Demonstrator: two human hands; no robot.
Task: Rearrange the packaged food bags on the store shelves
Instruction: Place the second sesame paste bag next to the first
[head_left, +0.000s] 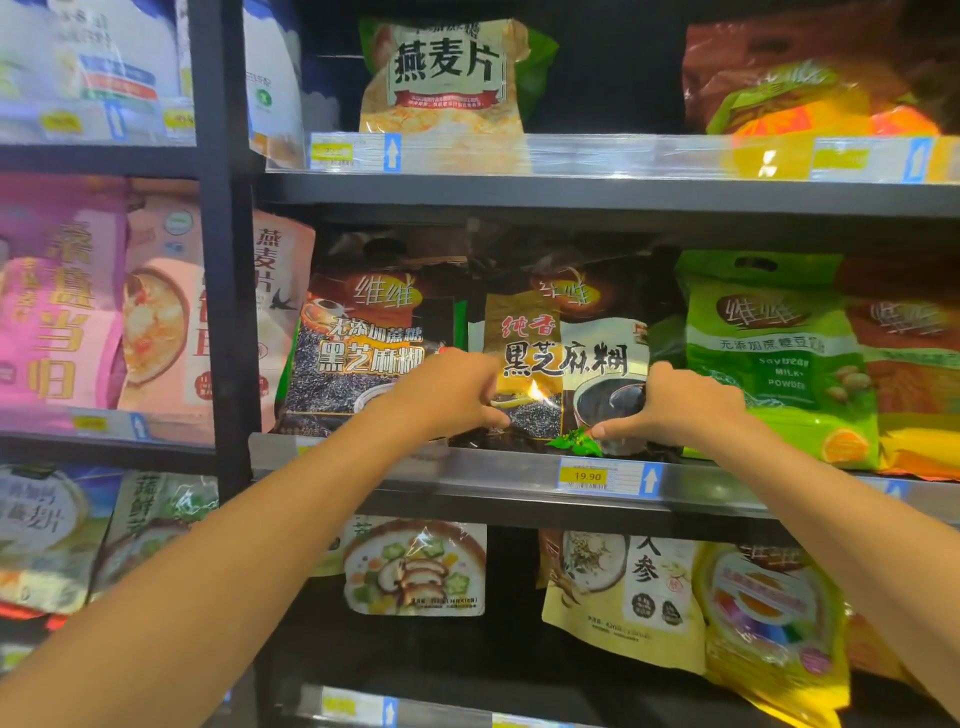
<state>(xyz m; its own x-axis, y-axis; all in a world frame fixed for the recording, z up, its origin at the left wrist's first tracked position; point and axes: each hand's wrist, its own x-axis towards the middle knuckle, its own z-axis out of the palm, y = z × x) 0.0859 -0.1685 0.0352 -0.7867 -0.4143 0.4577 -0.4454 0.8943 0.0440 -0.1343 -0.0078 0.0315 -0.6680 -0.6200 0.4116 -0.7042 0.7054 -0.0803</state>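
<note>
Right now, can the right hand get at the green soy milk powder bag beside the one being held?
Probably yes. The right hand sits right beside the green soy milk powder bag, whose front is uncovered. But both hands grip the black sesame paste bag, so it must let go first.

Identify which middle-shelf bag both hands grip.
The dark sesame bag above the 19.90 tag; left hand and right hand hold its sides.
</note>
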